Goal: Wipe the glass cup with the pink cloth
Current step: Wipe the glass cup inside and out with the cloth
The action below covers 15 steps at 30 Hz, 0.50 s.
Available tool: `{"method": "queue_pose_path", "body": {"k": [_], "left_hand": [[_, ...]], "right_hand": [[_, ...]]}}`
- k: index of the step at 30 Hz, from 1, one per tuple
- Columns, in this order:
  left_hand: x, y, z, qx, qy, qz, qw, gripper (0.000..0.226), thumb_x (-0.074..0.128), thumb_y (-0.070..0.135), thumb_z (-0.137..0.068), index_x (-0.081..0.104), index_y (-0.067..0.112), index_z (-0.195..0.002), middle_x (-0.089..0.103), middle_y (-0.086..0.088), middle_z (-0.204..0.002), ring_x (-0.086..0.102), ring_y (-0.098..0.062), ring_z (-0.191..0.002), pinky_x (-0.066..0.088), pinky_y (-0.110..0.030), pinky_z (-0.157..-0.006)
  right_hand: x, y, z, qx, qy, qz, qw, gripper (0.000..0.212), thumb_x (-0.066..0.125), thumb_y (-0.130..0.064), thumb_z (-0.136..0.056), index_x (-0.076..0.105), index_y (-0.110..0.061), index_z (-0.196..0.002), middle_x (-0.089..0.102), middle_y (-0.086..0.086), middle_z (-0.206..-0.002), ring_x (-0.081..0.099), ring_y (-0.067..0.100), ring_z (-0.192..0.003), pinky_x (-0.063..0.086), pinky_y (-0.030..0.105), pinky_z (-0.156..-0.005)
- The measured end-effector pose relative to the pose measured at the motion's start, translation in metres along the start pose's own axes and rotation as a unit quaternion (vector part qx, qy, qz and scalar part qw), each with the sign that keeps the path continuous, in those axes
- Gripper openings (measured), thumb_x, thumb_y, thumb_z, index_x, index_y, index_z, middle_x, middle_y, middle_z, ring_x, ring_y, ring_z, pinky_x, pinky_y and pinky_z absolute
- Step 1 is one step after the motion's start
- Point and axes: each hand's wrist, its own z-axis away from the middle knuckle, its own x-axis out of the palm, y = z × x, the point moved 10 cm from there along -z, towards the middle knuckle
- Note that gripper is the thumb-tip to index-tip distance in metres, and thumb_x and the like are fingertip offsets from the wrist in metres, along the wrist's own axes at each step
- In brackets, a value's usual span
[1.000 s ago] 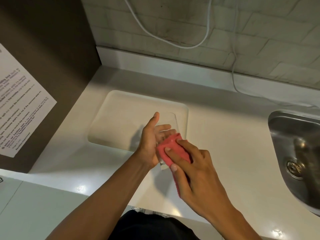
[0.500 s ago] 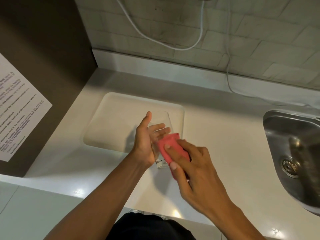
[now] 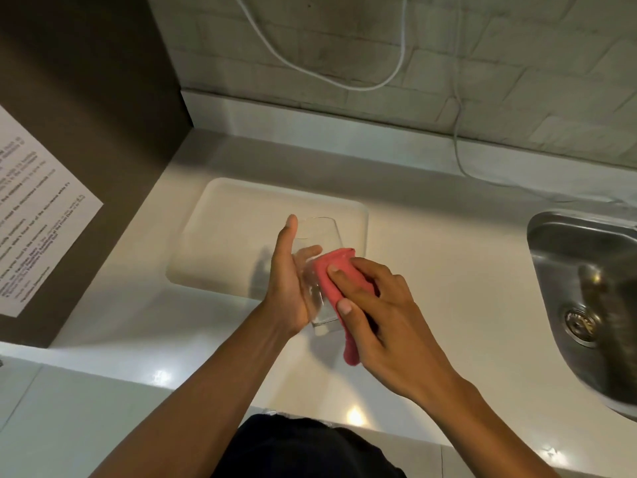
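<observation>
Both hands met mid-counter: left hand (image 3: 287, 288) and right hand (image 3: 382, 312) closed around the glass cup (image 3: 319, 270) and pink cloth (image 3: 332, 281), blocking the middle. Cream tray (image 3: 234, 236) lay bare just behind and left of them. Brown panel (image 3: 86, 132) walled off the left side. Open countertop (image 3: 448, 270) ran right up to the sink (image 3: 586, 298). White cable (image 3: 460, 160) hung against the back wall.

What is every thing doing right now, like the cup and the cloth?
glass cup: held tilted off the counter, empty
pink cloth: pressed on the cup's side
left hand: holding the cup
right hand: holding the cloth
tray: lying flat
sink: no water running
</observation>
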Motion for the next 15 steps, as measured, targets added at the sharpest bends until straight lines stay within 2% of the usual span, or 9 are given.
{"method": "queue_pose_path", "body": {"k": [2,5,7,9,10,12,13,15], "left_hand": [[-0.002,0.007,0.002,0.020,0.010,-0.044,0.999,0.074,0.071,0.077,-0.076,0.060,0.010,-0.107,0.074,-0.012,-0.091,0.076,-0.026,-0.081,0.062,-0.042,-0.074],[-0.004,0.023,0.004,0.074,0.050,-0.082,0.993,0.079,0.072,0.075,-0.074,0.064,0.009,-0.117,0.071,-0.018,-0.116,0.073,-0.032,-0.106,0.062,-0.048,-0.092],[-0.003,0.027,0.006,0.091,0.057,-0.083,0.991,0.080,0.067,0.073,-0.081,0.063,0.006,-0.124,0.071,-0.021,-0.117,0.072,-0.036,-0.111,0.059,-0.050,-0.100],[-0.001,0.019,0.006,0.067,0.045,-0.074,0.994,0.084,0.057,0.068,-0.093,0.058,-0.005,-0.132,0.068,-0.035,-0.128,0.068,-0.046,-0.118,0.051,-0.057,-0.111],[0.001,0.015,0.008,0.055,0.038,-0.071,0.995,0.083,0.053,0.067,-0.096,0.058,-0.008,-0.130,0.065,-0.038,-0.127,0.066,-0.046,-0.115,0.049,-0.056,-0.112],[0.005,0.008,0.010,0.044,0.025,-0.068,0.996,0.073,0.051,0.066,-0.097,0.063,-0.001,-0.123,0.065,-0.030,-0.118,0.062,-0.041,-0.109,0.051,-0.054,-0.103],[0.006,0.008,0.009,0.047,0.023,-0.062,0.997,0.072,0.050,0.065,-0.098,0.066,-0.003,-0.120,0.068,-0.026,-0.115,0.063,-0.040,-0.109,0.053,-0.053,-0.102],[0.005,0.013,0.007,0.069,0.020,-0.044,0.996,0.069,0.048,0.062,-0.101,0.072,-0.001,-0.116,0.074,-0.024,-0.114,0.067,-0.039,-0.113,0.053,-0.053,-0.104]], "right_hand": [[-0.001,-0.010,0.002,-0.016,0.004,0.021,1.000,0.048,0.034,-0.047,-0.106,0.041,-0.040,-0.153,0.041,-0.006,-0.156,0.043,0.014,-0.126,0.029,0.013,-0.100],[-0.002,-0.013,0.002,-0.001,0.020,0.063,0.998,0.051,0.032,-0.045,-0.106,0.041,-0.033,-0.155,0.047,0.002,-0.154,0.052,0.028,-0.121,0.036,0.025,-0.097],[-0.004,-0.011,0.000,0.016,0.028,0.056,0.998,0.050,0.030,-0.045,-0.107,0.037,-0.034,-0.155,0.046,0.002,-0.155,0.051,0.028,-0.122,0.036,0.026,-0.098],[-0.008,-0.006,-0.006,0.029,0.034,0.030,0.999,0.047,0.029,-0.043,-0.110,0.032,-0.037,-0.157,0.043,-0.001,-0.157,0.048,0.024,-0.125,0.030,0.024,-0.102],[-0.011,-0.002,-0.013,0.039,0.044,0.017,0.998,0.047,0.030,-0.042,-0.110,0.032,-0.037,-0.157,0.043,-0.002,-0.157,0.046,0.023,-0.127,0.027,0.021,-0.103],[-0.021,0.002,-0.030,0.048,0.074,0.002,0.996,0.046,0.033,-0.040,-0.110,0.034,-0.036,-0.156,0.042,-0.002,-0.157,0.044,0.020,-0.130,0.021,0.013,-0.101],[-0.022,-0.004,-0.036,0.037,0.082,0.001,0.996,0.046,0.035,-0.039,-0.110,0.035,-0.037,-0.156,0.042,-0.002,-0.157,0.043,0.020,-0.129,0.022,0.012,-0.100],[-0.016,-0.021,-0.031,0.000,0.073,0.008,0.997,0.046,0.039,-0.037,-0.109,0.038,-0.038,-0.155,0.040,0.001,-0.156,0.044,0.023,-0.126,0.035,0.019,-0.101]]}}
